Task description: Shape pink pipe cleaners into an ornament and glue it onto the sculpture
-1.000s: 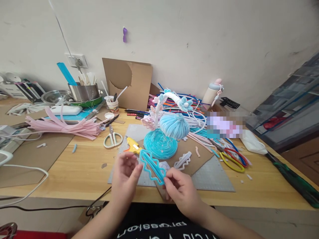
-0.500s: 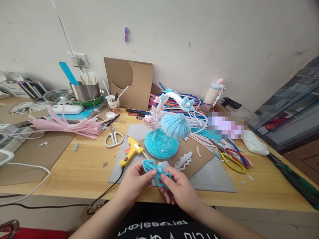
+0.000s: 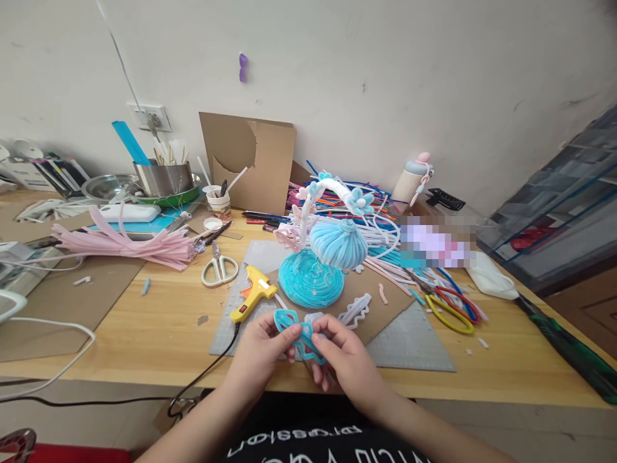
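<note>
Between my two hands, above the front of the grey cutting mat (image 3: 414, 350), is a bent blue pipe cleaner shape (image 3: 288, 319) with wavy edges. My left hand (image 3: 263, 350) pinches its left part, thumb on top. On the right side, my right hand (image 3: 344, 354) is closed on it with thumb and forefinger; its other fingers curl below. Just beyond stands a pipe cleaner lamp with a coiled blue base (image 3: 311, 286), a white curved stem and a pleated blue shade (image 3: 340, 244). A white zigzag pipe cleaner piece (image 3: 355, 310) lies to the right of my hands.
Left of the lamp lie a yellow glue gun (image 3: 253, 294), its cord running off the front edge, and scissors (image 3: 220, 269). Pink pipe cleaners (image 3: 130, 239) are bundled at left. Yellow-and-red-handled pliers (image 3: 450, 312) rest at right. Cardboard (image 3: 270, 154) leans on the wall.
My right thumb and fingers have shifted slightly on the blue pipe cleaner shape, whose right part now sits lower and more covered. My left hand keeps its pinch.
</note>
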The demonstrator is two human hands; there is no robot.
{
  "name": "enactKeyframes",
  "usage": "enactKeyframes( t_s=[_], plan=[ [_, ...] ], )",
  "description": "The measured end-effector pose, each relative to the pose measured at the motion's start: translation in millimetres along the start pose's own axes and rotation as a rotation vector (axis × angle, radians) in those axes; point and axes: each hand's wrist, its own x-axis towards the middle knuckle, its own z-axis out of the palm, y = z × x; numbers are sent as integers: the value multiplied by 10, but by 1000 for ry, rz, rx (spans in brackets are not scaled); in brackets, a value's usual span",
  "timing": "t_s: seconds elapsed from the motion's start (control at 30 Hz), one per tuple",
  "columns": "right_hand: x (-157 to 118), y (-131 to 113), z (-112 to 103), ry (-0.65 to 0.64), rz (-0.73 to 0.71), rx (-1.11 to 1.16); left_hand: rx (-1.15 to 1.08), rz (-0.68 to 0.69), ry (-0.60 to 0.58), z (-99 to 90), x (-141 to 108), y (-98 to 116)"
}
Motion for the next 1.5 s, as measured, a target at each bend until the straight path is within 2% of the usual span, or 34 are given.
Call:
enactKeyframes(
  t_s=[0.2,0.37,0.47,0.63,0.93,1.1,1.3,1.5],
  plan=[
    [42,-14,7,103,50,141,5,-43,-7,1,1,-17],
    [30,4,-28,-2,1,44,-49,-61,10,2,9,-2],
    [26,16,-40,20,-9,63,-55,-67,-9,-1,2,21],
    [19,-6,-24,28,37,206,-50,-56,-72,-17,-16,29],
    [17,-77,-22,-115,206,305,-2,-37,-7,-5,-8,47],
    [-5,-121,-17,-116,219,246,11,-18,11,31,-27,65],
    [-13,-146,-18,-22,137,46,6,-11,50,62,-46,115],
    [-30,-169,-10,0,72,22,-2,-2,56,51,-73,89]
  ],
)
